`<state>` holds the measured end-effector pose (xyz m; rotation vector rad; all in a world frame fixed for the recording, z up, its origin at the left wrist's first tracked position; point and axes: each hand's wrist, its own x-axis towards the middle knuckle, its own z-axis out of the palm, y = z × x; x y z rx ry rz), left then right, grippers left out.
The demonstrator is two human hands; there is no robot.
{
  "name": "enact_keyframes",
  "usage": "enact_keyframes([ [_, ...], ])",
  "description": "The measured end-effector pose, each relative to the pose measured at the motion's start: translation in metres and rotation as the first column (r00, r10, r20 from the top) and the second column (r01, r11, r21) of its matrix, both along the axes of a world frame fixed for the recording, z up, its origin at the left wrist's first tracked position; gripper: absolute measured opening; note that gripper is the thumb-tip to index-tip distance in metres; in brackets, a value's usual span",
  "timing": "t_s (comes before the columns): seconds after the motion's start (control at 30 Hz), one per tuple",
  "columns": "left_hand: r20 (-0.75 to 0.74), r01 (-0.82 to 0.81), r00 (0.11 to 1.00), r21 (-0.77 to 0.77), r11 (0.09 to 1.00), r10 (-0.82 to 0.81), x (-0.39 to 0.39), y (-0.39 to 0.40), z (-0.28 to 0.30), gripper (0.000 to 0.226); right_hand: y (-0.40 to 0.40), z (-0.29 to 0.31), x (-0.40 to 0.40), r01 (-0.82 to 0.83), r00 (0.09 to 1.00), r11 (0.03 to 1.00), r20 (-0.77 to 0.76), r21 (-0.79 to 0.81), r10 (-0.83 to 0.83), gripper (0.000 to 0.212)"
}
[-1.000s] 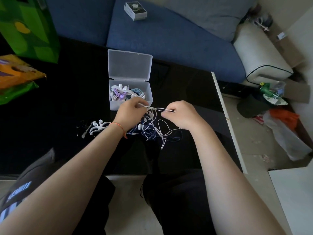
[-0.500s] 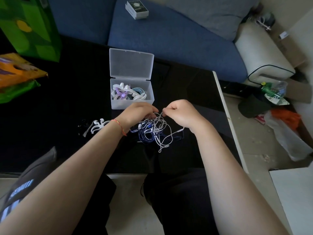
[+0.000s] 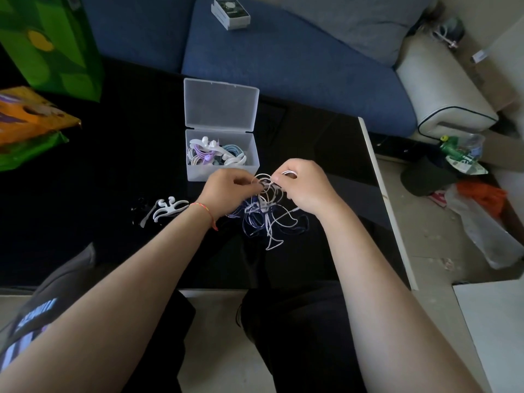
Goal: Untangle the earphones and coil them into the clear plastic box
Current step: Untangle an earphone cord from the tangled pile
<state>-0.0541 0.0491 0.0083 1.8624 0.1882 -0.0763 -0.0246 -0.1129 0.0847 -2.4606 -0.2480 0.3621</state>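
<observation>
Here, just at six o'clock of the open clear plastic box point(image 3: 195, 173), both the left hand point(image 3: 226, 191) and right hand point(image 3: 304, 185) pinch the limp, light, snag-prone tangle of white and dark-blue earphone cords point(image 3: 265, 215), best gripped at a free end.

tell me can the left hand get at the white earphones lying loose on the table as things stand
Probably yes, but not freely: the white earphones lie bare on the table just beside the left hand's wrist, nothing between. But that hand pinches the cable tangle and would have to let go first.

Bare black glossy worktop point(image 3: 119, 154) lies open at nine o'clock; clear plastic box point(image 3: 222, 165) blocks twelve o'clock.
</observation>
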Motion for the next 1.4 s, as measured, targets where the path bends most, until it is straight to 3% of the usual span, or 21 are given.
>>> enact_keyframes([
  [0.13,-0.049,-0.203,0.979,-0.189,0.961,0.197,0.003,0.005,0.002,0.012,-0.007,0.0,0.001,-0.007,0.999,0.993,-0.037,-0.12,0.002,0.013],
  [0.2,-0.082,-0.242,0.97,-0.195,0.95,0.231,0.005,0.004,0.001,0.011,-0.008,-0.001,0.001,-0.011,0.997,0.987,-0.075,-0.162,-0.001,0.015],
  [0.27,-0.083,-0.201,0.978,-0.159,0.967,0.19,0.005,0.001,0.0,0.011,-0.006,-0.002,0.0,-0.023,0.996,0.983,-0.092,-0.184,0.006,0.019],
  [0.4,-0.125,0.031,0.991,-0.145,0.989,-0.049,0.003,0.0,0.009,0.014,-0.004,0.002,-0.001,0.018,0.997,0.992,-0.075,-0.126,-0.027,0.018],
  [0.5,-0.213,0.078,0.97,-0.181,0.98,-0.117,0.004,0.0,0.011,0.032,-0.003,0.004,-0.001,0.05,0.998,0.998,-0.048,-0.027,-0.051,0.016],
  [0.57,-0.199,0.104,0.972,-0.103,0.989,-0.123,0.004,0.001,0.007,0.042,-0.002,0.003,-0.001,0.072,0.997,0.996,-0.028,0.052,-0.07,0.014],
  [0.77,-0.081,0.22,0.969,-0.145,0.965,-0.233,-0.001,0.005,0.015,0.019,-0.003,-0.002,0.003,0.244,0.954,0.956,0.136,0.165,-0.267,0.012],
  [0.83,-0.059,0.163,0.983,-0.135,0.977,-0.172,0.0,0.003,0.014,0.016,-0.004,-0.001,0.004,0.26,0.943,0.952,0.171,0.162,-0.287,0.012],
  [0.9,-0.083,0.036,0.995,-0.242,0.97,-0.058,0.001,0.002,0.013,0.015,-0.003,0.001,0.002,0.245,0.952,0.96,0.15,0.138,-0.265,0.011],
  [1.07,-0.113,-0.034,0.993,-0.438,0.898,-0.018,0.001,0.004,0.019,0.014,0.0,0.006,-0.003,0.056,0.993,0.998,-0.102,0.01,-0.055,0.02],
  [1.13,-0.116,-0.011,0.992,-0.432,0.902,-0.043,0.0,0.003,0.021,0.013,0.001,0.006,-0.005,0.011,0.986,1.0,-0.167,-0.005,-0.012,0.017],
  [1.23,-0.129,-0.003,0.99,-0.382,0.924,-0.051,0.0,0.001,0.021,0.013,-0.001,0.003,-0.003,-0.013,0.99,1.0,-0.143,-0.028,0.009,0.019],
  [1.4,-0.086,-0.164,0.986,-0.293,0.942,0.145,0.0,-0.001,0.017,0.011,-0.005,-0.002,0.0,-0.028,0.994,0.999,-0.105,-0.04,0.023,0.015],
])
